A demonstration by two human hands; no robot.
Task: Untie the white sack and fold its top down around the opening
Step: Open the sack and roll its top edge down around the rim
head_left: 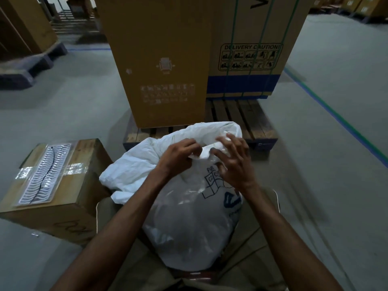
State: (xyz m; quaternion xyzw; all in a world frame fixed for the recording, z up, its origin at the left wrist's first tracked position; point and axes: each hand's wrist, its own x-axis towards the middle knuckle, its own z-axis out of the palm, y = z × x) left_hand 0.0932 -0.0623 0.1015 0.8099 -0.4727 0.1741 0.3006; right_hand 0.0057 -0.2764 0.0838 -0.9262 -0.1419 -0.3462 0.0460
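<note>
The white sack (189, 223) stands in front of me, full and rounded, with blue print on its side. Its gathered neck (204, 153) rises between my hands, and loose white top fabric (134, 171) spills to the left and behind. My left hand (178, 156) pinches the neck from the left with curled fingers. My right hand (235, 162) holds the bunched fabric from the right, its fingers partly spread over it. The tie itself is hidden by my fingers.
A taped cardboard box (52, 185) lies on the floor at my left. Tall cardboard cartons (163, 59) stand on a wooden pallet (241, 122) right behind the sack. Grey concrete floor (325, 101) with a blue-green line runs to the right. More pallets sit far left.
</note>
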